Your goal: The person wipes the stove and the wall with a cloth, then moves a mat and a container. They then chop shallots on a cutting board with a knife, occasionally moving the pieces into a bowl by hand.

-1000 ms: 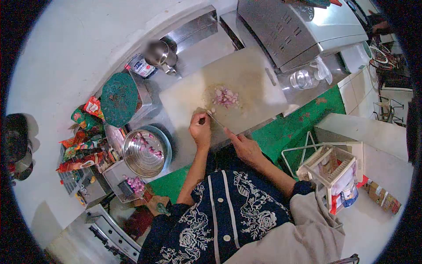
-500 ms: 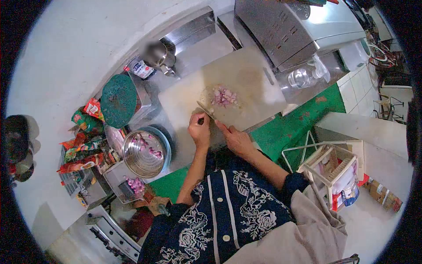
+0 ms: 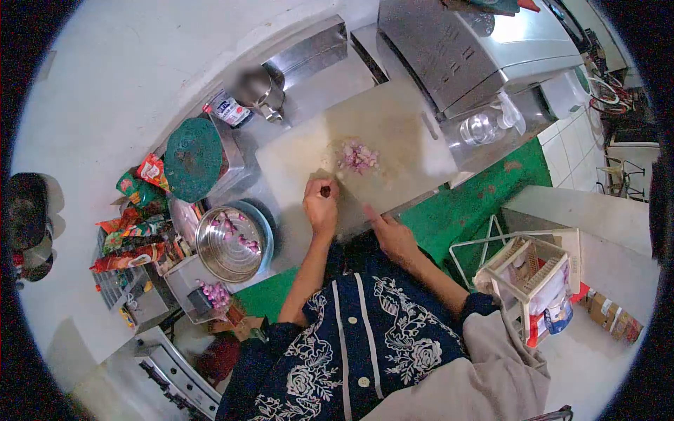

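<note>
My left hand (image 3: 321,209) is closed around a knife (image 3: 325,191), whose dark handle end shows at the top of the fist. Little of the blade can be made out. It is over the near left part of a white cutting board (image 3: 288,154). A small heap of chopped shallots (image 3: 359,156) lies on the board, just beyond the knife. My right hand (image 3: 393,237) is at the board's near edge, apart from the knife, with its index finger stretched out and nothing visible in it.
To the left stands a steel bowl (image 3: 230,261) with several shallot pieces, beside a container of shallots (image 3: 214,295). Food packets (image 3: 130,256) and a green round lid (image 3: 193,160) are behind. A steel pot (image 3: 263,95), a metal appliance (image 3: 449,63) and a clear jug (image 3: 481,128) surround the board.
My right hand has drawn away from the knife blade, to the right and towards me. The knife has turned in my left hand, so its blade no longer shows clearly.
</note>
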{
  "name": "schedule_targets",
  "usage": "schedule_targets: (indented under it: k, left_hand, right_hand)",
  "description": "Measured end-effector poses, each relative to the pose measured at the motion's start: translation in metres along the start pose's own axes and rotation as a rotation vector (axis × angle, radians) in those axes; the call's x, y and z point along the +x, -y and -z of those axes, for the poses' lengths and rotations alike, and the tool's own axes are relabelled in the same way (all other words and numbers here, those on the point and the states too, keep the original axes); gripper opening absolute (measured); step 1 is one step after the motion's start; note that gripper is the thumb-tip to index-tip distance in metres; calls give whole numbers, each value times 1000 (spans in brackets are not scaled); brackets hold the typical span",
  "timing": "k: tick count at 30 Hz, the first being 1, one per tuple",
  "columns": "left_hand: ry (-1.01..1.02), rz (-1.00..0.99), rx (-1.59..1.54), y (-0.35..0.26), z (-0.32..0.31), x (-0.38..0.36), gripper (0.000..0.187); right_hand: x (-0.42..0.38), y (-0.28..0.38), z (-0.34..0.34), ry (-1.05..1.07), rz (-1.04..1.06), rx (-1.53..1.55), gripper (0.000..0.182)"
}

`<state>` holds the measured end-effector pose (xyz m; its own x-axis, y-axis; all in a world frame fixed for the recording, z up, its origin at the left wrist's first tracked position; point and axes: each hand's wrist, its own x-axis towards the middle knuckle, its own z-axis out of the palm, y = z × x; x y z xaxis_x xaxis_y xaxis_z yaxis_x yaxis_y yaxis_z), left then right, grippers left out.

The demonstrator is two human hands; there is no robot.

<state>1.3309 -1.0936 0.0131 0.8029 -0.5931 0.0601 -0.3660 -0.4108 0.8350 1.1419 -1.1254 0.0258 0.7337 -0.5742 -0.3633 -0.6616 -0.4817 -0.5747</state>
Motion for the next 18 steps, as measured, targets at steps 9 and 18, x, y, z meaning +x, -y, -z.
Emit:
schedule_targets:
  k: [9, 18]
  left_hand:
    - [41, -32, 90, 10, 1, 1, 8]
    - [118, -285, 218, 6, 3, -1, 16]
  right_hand:
    - [-5, -2, 9, -22, -34, 109, 56]
    - [-7, -5, 2, -96, 36, 157, 57]
